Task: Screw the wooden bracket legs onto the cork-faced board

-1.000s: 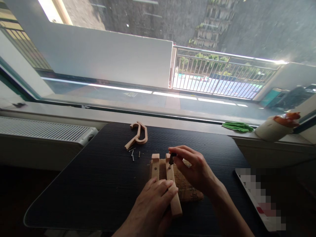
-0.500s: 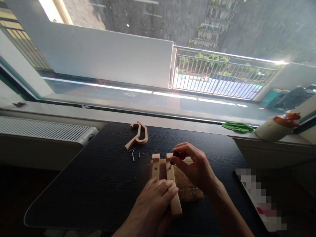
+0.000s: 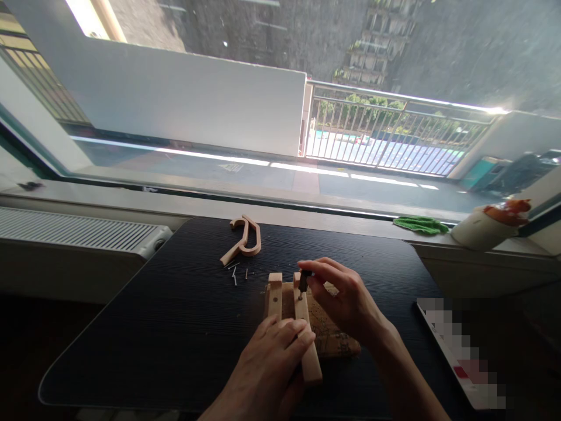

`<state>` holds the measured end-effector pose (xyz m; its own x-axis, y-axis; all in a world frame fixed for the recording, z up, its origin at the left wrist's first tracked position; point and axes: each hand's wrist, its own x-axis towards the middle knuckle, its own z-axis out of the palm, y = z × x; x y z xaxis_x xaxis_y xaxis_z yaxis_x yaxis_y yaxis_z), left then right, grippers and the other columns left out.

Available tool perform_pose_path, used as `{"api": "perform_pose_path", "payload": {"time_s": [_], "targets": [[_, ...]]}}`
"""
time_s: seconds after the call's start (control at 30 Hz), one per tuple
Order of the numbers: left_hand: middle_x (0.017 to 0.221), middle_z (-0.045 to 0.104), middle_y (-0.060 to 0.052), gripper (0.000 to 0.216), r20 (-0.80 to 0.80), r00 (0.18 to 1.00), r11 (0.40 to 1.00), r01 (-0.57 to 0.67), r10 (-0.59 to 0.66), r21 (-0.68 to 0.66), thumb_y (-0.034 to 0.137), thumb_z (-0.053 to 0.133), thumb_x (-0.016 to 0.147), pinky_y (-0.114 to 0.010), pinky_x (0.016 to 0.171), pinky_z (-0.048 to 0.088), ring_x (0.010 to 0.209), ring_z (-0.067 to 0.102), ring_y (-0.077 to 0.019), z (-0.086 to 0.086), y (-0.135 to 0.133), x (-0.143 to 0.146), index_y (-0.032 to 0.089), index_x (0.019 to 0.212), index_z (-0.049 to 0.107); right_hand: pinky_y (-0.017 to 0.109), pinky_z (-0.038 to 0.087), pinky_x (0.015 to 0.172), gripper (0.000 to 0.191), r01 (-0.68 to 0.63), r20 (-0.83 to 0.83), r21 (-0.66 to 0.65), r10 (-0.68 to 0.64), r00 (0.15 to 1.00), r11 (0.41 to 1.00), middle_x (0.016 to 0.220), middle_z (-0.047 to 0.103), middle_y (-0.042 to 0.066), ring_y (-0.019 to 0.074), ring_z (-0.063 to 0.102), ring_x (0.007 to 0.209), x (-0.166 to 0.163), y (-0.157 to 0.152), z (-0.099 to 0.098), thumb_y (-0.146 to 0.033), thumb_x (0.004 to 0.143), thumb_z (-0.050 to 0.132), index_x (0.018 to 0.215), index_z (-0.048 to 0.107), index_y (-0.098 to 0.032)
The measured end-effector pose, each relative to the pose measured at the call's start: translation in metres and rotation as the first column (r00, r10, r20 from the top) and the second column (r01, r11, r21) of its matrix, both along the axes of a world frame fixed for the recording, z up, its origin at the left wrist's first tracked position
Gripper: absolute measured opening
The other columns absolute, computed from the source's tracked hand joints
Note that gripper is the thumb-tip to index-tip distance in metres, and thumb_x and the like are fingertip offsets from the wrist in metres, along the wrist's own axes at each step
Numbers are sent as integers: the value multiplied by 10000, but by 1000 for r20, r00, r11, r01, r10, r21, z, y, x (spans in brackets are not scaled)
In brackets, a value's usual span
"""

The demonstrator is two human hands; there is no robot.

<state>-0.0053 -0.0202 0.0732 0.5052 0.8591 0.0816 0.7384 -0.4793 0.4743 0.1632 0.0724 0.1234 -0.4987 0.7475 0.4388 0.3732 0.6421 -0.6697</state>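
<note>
Two pale wooden bars (image 3: pixel 276 294) lie side by side on a patterned wooden panel (image 3: pixel 329 334) near the front of the dark table (image 3: pixel 153 339). My left hand (image 3: pixel 267 365) rests on the near part of the bars, fingers curled over the right bar and pressing it down. My right hand (image 3: pixel 344 295) pinches a small dark screwdriver (image 3: pixel 302 282) upright, its tip on the right bar near the far end.
A curved wooden piece (image 3: pixel 243 241) lies farther back on the table, with several small screws (image 3: pixel 236 272) beside it. A radiator (image 3: pixel 79 231) stands at the left. On the windowsill sit a green cloth (image 3: pixel 421 224) and a white cup (image 3: pixel 480 231). A flat white item (image 3: pixel 456 356) lies at the right.
My right hand has turned the screwdriver between its fingers, twisting one way and back; the tip stays on the same spot. My left hand holds still on the bars.
</note>
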Motion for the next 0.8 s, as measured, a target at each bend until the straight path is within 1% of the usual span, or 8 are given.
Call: {"api": "perform_pose_path", "payload": {"time_s": [0.1,0.23,0.37,0.43,0.5,0.63,0.8], "targets": [[1350,504,-12,540,-7,1000,1000,12,-11,12,164,539,756,-501,1082,298,1233,464,-223,0,0,0,295,1272,452,252,462,762,299,8,9,-6,-8,1000,1000,1006,617,14,119,591,843,1,1,1,-174,901,486,1176,582,-241],[1349,506,-19,538,-10,1000,1000,15,-15,20,172,537,756,-496,1083,297,1229,469,-225,-2,0,-1,292,1274,455,247,461,708,258,36,22,-7,-36,999,999,924,611,5,107,582,756,2,2,1,-216,894,526,1142,592,-237],[1340,514,-21,556,2,1000,1000,8,-8,29,158,555,736,-496,1082,296,1217,479,-233,-1,1,0,290,1268,465,238,457,666,184,58,1,-7,-58,998,998,821,592,-11,105,576,713,4,2,1,-276,849,610,1024,617,-218],[1336,517,-29,553,8,1000,1000,10,-10,30,158,560,740,-499,1077,301,1212,483,-239,0,1,0,285,1270,466,241,459,661,161,70,-12,-13,-70,997,997,809,594,-11,108,576,703,4,2,0,-293,828,638,961,611,-207],[1330,523,-41,540,11,1000,1000,16,-16,25,166,564,749,-504,1073,305,1208,488,-247,3,0,-1,277,1269,471,250,464,663,165,88,-12,-22,-88,996,996,817,607,-3,115,579,701,4,2,0,-295,818,646,943,596,-200],[1336,519,-41,539,13,1000,1000,22,-22,5,160,556,759,-505,1078,302,1216,484,-243,8,0,-1,278,1277,466,262,471,668,178,108,18,-30,-108,994,994,816,616,1,123,584,695,1,1,0,-276,825,632,983,588,-208],[1334,520,-29,526,5,1000,1000,14,-14,3,169,557,763,-510,1076,307,1217,484,-241,7,1,0,283,1269,470,242,472,653,191,46,15,-25,-46,999,999,896,611,9,110,591,708,0,1,2,-247,869,568,1052,623,-237]]}}
